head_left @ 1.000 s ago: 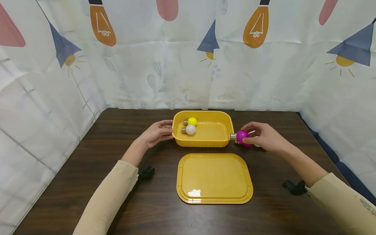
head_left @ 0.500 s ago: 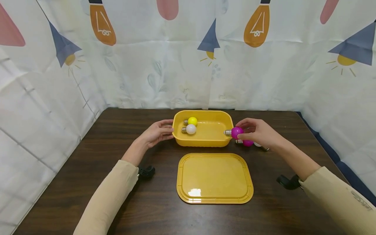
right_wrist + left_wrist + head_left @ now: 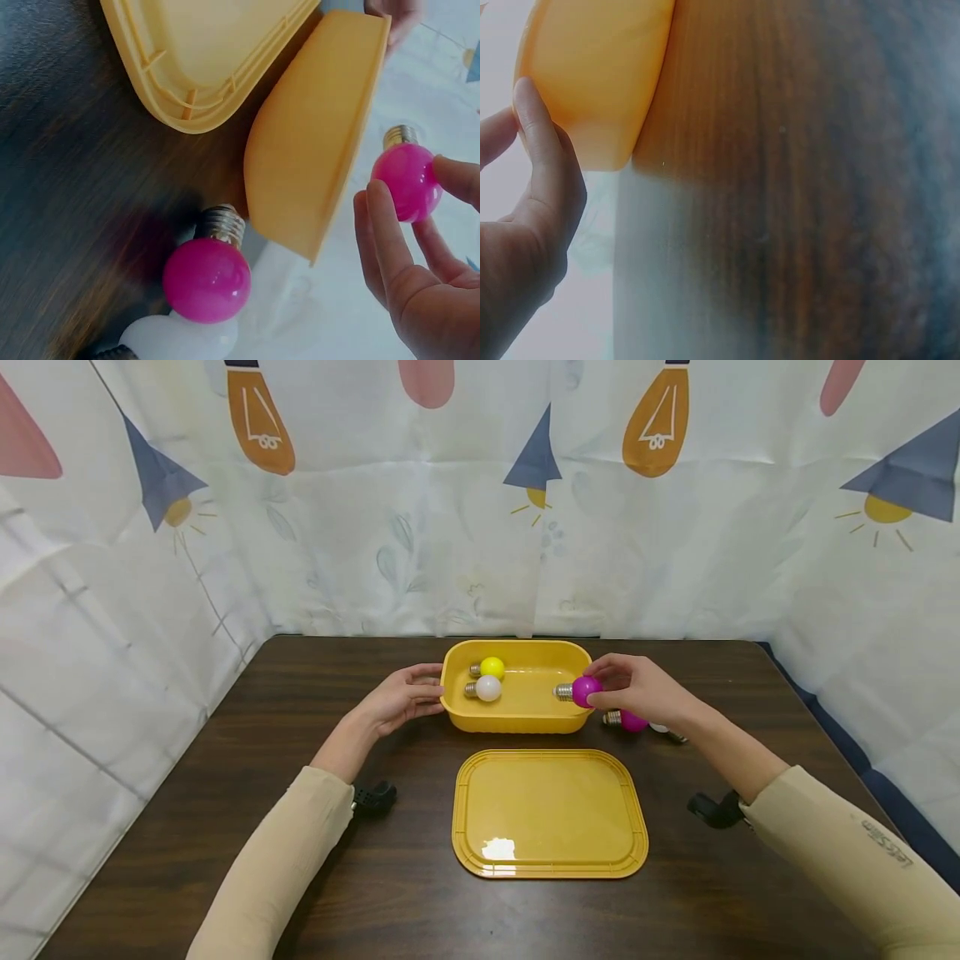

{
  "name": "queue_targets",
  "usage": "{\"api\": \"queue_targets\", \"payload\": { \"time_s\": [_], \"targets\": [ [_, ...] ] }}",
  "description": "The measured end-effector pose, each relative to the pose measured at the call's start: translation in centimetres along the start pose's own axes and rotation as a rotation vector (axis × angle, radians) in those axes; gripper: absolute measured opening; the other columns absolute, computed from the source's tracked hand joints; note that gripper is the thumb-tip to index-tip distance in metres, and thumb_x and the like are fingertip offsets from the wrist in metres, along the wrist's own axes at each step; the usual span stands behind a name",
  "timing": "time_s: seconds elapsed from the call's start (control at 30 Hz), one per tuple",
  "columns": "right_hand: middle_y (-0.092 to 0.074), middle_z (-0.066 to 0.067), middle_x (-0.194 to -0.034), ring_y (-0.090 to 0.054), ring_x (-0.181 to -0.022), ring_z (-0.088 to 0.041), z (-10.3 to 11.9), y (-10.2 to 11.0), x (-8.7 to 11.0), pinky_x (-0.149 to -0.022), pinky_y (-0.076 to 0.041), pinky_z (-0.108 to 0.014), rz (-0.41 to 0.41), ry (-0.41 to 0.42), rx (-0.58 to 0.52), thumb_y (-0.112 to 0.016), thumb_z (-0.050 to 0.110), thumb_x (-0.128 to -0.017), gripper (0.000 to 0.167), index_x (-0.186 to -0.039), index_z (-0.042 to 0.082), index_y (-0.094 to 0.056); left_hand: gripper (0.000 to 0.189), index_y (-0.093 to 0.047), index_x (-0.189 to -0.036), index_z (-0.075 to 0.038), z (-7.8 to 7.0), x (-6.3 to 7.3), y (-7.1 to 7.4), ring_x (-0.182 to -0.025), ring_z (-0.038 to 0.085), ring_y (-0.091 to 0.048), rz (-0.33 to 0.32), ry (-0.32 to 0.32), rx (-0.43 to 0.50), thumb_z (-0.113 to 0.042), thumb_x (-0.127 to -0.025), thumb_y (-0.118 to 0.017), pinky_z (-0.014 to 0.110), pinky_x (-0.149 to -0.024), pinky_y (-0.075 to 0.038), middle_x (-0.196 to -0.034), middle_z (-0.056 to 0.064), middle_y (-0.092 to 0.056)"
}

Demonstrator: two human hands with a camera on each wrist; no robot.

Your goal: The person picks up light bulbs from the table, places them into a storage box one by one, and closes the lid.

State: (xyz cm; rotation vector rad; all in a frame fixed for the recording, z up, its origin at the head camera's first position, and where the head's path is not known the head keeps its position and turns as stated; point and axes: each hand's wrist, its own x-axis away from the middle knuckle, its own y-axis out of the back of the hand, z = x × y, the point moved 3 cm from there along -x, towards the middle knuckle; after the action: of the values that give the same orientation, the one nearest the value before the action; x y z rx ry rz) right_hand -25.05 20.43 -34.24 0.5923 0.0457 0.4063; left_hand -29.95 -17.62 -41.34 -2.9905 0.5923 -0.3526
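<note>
Pinching a pink bulb (image 3: 585, 692) in the right hand (image 3: 642, 690), above the right end of the yellow box (image 3: 517, 724); touching the box's left end with loosely straight fingers of the left hand (image 3: 402, 700).

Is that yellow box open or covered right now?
Open: a white bulb shows inside the yellow box, and the lid lies apart on the table.

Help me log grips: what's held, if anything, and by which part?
The right hand pinches a magenta bulb by its globe; the left hand touches the yellow box at one end.
</note>
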Motion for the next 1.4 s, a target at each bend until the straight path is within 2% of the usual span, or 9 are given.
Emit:
{"api": "queue_targets", "payload": {
  "time_s": [0.07, 0.3, 0.67, 0.83, 1.23, 1.4],
  "targets": [
    [-0.063, -0.014, -0.128, -0.064, -0.116, -0.03, 0.1, -0.1, -0.3, -0.097, -0.055, -0.05, 0.0, -0.001, 0.004, -0.077, 0.019, -0.094, 0.044, -0.132, 0.006, -0.06, 0.06, -0.032, -0.159, -0.005, 0.0, 0.0, 0.0, -0.115, 0.037, -0.063, 0.001, 0.0, -0.003, -0.003, -0.105, -0.058, 0.034, -0.091, -0.059, -0.143, 0.031, -0.048],
    [-0.062, -0.017, -0.129, -0.063, -0.115, -0.033, 0.1, -0.5, -1.3, -0.099, -0.051, -0.058, 0.012, 0.02, -0.016, -0.075, 0.02, -0.095, 0.042, -0.132, 0.005, -0.06, 0.06, -0.032, -0.159, -0.005, -0.1, 0.0, 0.0, -0.113, 0.035, -0.064, 0.004, -0.001, -0.002, -0.003, -0.105, -0.058, 0.034, -0.091, -0.059, -0.143, 0.031, -0.047],
    [-0.061, -0.017, -0.13, -0.065, -0.109, -0.029, -0.1, -1.4, -2.8, -0.092, -0.057, -0.047, 0.011, 0.032, -0.032, -0.075, 0.019, -0.096, 0.042, -0.132, 0.004, -0.06, 0.06, -0.032, -0.159, -0.004, 0.0, -0.2, -0.1, -0.102, 0.025, -0.068, -0.01, 0.001, 0.015, -0.002, -0.105, -0.057, 0.034, -0.09, -0.059, -0.137, 0.027, -0.054],
    [-0.06, -0.017, -0.13, -0.065, -0.111, -0.03, 0.0, -1.8, -3.5, -0.094, -0.056, -0.052, 0.008, 0.03, -0.016, -0.074, 0.019, -0.096, 0.041, -0.132, 0.005, -0.061, 0.06, -0.032, -0.159, -0.004, 0.1, -0.3, -0.1, -0.101, 0.024, -0.069, -0.024, 0.015, 0.025, -0.001, -0.104, -0.057, 0.034, -0.089, -0.06, -0.134, 0.026, -0.056],
    [-0.058, -0.021, -0.133, -0.063, -0.117, -0.036, 0.1, -2.8, -5.0, -0.1, -0.052, -0.057, 0.047, 0.038, -0.044, -0.073, 0.016, -0.096, 0.041, -0.133, 0.002, -0.06, 0.063, -0.029, -0.16, -0.005, 0.1, -0.3, -0.1, -0.105, 0.025, -0.068, -0.015, 0.019, 0.037, 0.002, -0.103, -0.055, 0.033, -0.089, -0.059, -0.145, 0.029, -0.048],
    [-0.058, -0.021, -0.133, -0.061, -0.116, -0.035, 0.1, -3.4, -5.5, -0.1, -0.053, -0.054, 0.061, 0.035, -0.065, -0.074, 0.017, -0.096, 0.044, -0.134, 0.001, -0.059, 0.062, -0.029, -0.16, -0.005, 0.0, -0.2, -0.2, -0.105, 0.025, -0.068, -0.013, 0.015, 0.038, 0.002, -0.104, -0.055, 0.033, -0.089, -0.06, -0.146, 0.029, -0.046]
  ]
}}
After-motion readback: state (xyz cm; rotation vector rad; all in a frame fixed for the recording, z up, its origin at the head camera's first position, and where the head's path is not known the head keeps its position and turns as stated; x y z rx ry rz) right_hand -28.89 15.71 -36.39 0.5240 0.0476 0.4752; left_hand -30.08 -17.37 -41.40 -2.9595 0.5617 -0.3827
